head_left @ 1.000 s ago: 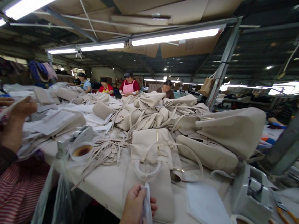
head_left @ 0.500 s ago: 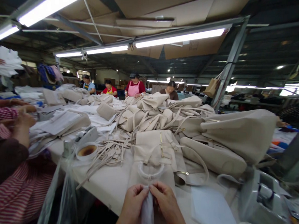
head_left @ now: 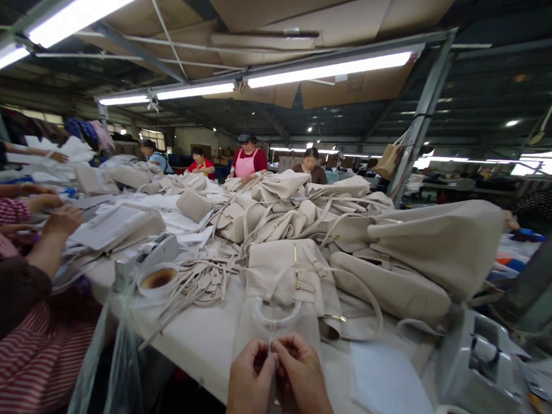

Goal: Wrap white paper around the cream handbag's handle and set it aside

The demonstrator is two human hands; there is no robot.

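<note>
on the long white surface [head_left: 200, 343] a big heap of cream handbags [head_left: 434, 243] fills the middle and the far side, one bag lying on another. in front of the heap, one flat cream bag [head_left: 294, 274] lies with its gold clasp up, and its round handle points to the near edge. to the left of it there is a loose bundle of cream straps [head_left: 199, 283], and just beside them a roll of tape [head_left: 159, 279]. a grey tape dispenser [head_left: 480, 366] stands at the right, near a white sheet [head_left: 386, 388]. at the left edge a person in a red striped sleeve [head_left: 19, 359] works with both hands on the surface.

at the near edge, just below the round handle, the left hand [head_left: 250, 388] and the right hand [head_left: 302, 379] are pressed close together. their fingertips pinch a thin clear plastic piece [head_left: 273, 349] between them. the piece hangs down between the two hands, and its lower part is hidden.
</note>
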